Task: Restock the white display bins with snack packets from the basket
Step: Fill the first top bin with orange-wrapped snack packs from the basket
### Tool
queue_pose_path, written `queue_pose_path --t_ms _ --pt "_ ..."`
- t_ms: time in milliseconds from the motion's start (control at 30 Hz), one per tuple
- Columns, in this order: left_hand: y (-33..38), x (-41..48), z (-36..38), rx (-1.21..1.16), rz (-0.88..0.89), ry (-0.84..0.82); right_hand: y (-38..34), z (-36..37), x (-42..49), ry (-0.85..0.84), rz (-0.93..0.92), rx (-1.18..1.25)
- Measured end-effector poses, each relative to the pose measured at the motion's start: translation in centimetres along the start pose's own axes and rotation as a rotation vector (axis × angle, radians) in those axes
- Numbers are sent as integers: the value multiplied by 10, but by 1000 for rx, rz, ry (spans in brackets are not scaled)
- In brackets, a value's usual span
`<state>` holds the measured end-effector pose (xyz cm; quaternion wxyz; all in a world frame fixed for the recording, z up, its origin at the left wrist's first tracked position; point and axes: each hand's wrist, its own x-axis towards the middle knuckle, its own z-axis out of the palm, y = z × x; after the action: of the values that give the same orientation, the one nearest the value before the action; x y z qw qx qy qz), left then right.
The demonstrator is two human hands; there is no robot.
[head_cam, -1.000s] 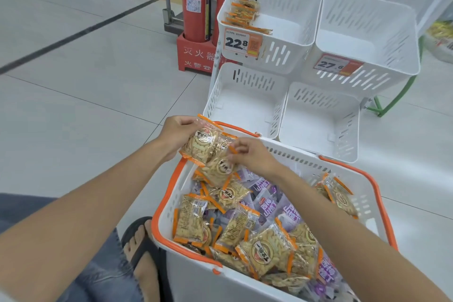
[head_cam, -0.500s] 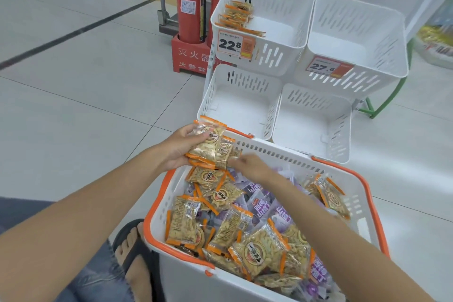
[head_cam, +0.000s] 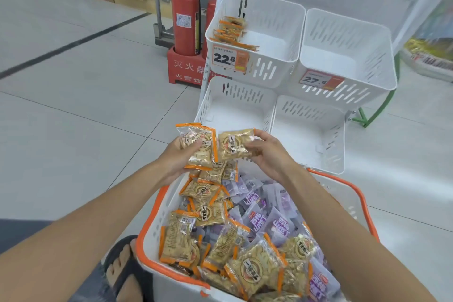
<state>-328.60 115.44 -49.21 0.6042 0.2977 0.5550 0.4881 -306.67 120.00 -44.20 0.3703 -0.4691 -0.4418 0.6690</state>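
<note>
A small stack of orange-edged packets (head_cam: 199, 147) is held long axis pointing away toward the bins (head_cam: 235, 95), gripped between the thumb and curled fingers of the left hand (head_cam: 176, 162). Just beside it, the right hand (head_cam: 269, 154) pinches one packet (head_cam: 234, 144) turned crosswise. Both are above the far end of the basket (head_cam: 157, 265).

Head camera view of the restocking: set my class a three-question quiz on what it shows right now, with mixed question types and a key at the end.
1. True or false: the upper-left bin, tagged 22.8, already holds orange-edged packets.
2. What does the right hand hold? A) a purple packet B) a tan snack packet C) nothing
3. How many white display bins are in view?
Key: 1 true; 2 B; 3 four.
</note>
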Motion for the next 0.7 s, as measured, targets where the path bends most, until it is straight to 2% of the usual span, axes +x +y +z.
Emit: queue_pose_path --t_ms 67,200,267,400,467,600,700 --pt "0 -1 10 -86 -18 -58 1 14 -3 9 3 135" --pt "13 -9 33 -203 65 -59 17 28 -5 160 16 -29" --pt "20 -11 40 -178 127 -35 21 31 -6 197 13 57" --pt "30 -15 47 -208 175 40 19 36 -6 318 -98 13" --pt "33 -17 50 -192 190 11 12 36 -7 353 -161 -60" --pt "38 -20 63 -29 202 -104 -6 39 -10 229 -202 -437" --pt "56 -15 66 -33 193 -154 -37 30 0 95 -146 -332"
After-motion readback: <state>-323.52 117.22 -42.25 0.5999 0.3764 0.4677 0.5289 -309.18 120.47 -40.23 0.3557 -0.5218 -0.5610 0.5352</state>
